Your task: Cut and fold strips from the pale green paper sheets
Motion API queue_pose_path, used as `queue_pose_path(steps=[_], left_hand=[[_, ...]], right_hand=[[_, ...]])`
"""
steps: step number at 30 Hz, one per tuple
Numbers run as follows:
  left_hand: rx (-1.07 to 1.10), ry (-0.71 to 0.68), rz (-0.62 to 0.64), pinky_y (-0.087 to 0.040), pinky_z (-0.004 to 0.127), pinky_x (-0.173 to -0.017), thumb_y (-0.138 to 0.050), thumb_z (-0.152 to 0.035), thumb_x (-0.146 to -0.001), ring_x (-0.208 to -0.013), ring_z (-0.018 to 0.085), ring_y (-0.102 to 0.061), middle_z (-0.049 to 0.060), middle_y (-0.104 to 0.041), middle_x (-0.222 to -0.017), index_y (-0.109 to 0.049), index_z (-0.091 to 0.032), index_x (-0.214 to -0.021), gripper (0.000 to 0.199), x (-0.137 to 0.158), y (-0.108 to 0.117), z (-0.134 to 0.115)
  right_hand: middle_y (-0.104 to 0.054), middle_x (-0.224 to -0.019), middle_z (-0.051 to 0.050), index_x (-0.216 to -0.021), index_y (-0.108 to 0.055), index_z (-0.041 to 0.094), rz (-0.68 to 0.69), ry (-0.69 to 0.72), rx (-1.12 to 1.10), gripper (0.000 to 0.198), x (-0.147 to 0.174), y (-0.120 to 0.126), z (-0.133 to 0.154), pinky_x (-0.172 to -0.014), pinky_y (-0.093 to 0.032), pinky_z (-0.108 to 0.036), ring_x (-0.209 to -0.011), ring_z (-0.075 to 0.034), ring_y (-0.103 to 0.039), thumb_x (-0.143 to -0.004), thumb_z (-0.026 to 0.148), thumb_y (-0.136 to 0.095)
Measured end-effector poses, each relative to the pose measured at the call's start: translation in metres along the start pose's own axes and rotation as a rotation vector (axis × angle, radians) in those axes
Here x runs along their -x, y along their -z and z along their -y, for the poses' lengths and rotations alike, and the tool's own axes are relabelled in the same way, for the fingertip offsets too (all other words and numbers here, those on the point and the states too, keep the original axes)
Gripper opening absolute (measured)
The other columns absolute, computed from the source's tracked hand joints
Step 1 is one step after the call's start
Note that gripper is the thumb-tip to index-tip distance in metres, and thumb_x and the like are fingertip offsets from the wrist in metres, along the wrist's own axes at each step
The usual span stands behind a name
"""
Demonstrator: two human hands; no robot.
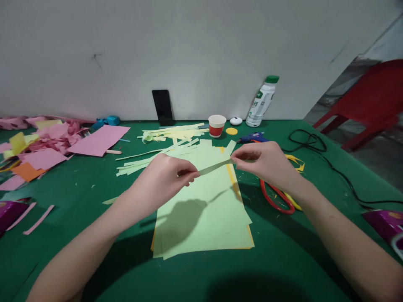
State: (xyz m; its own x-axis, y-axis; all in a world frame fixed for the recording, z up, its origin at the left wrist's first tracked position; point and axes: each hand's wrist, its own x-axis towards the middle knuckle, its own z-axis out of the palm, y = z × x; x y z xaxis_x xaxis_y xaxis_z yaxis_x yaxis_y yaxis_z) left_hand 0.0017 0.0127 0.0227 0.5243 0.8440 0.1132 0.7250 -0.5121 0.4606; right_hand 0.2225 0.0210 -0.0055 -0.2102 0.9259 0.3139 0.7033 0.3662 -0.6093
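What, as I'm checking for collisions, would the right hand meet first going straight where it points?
Beyond the held paper strip, the right hand would likely meet the left hand, though depth is unclear.

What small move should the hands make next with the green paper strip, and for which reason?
Perhaps the right hand should begin rolling its end of the green strip inward: the strip is stretched nearly straight, its ends pinched between fingertips, so the left hand could steady the other end.
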Motion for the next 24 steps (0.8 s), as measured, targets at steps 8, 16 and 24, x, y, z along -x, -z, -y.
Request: queue_pose_path(steps=[8,16,24], left_hand=[[-0.009,0.016,-0.043,-0.034,0.016,-0.041,-0.051,-0.025,-0.079,-0.046,0.007,-0.052,-0.001,-0.065,-0.058,-0.067,-0.016,-0.071,0.020,0.002,0.003,0.002],[-0.020,0.031,-0.021,-0.035,0.017,-0.042,-0.050,-0.024,-0.079,-0.047,0.008,-0.053,-0.001,-0.065,-0.059,-0.067,-0.016,-0.071,0.021,0.001,0.002,0.002],[0.041,-0.014,0.005,-0.036,0.018,-0.045,-0.046,-0.020,-0.081,-0.052,0.009,-0.056,0.000,-0.066,-0.062,-0.067,-0.016,-0.076,0.021,0.001,-0.003,0.003]], right_hand=[[-0.063,-0.055,0.000,-0.065,-0.060,0.019,0.050,-0.082,0.131,0.013,-0.006,0.018,-0.019,-0.052,-0.045,-0.025,-0.053,-0.014,-0.059,-0.074,0.025,-0.052],[-0.064,-0.066,-0.003,-0.065,-0.056,0.019,0.057,-0.058,0.351,0.013,-0.006,0.023,-0.024,-0.055,-0.041,-0.028,-0.058,-0.016,-0.057,-0.075,0.020,-0.048],[-0.064,-0.089,-0.009,-0.084,-0.061,0.016,-0.188,-0.002,0.280,0.019,-0.010,0.021,-0.031,-0.068,-0.045,-0.032,-0.078,-0.020,-0.059,-0.081,0.025,-0.044]])
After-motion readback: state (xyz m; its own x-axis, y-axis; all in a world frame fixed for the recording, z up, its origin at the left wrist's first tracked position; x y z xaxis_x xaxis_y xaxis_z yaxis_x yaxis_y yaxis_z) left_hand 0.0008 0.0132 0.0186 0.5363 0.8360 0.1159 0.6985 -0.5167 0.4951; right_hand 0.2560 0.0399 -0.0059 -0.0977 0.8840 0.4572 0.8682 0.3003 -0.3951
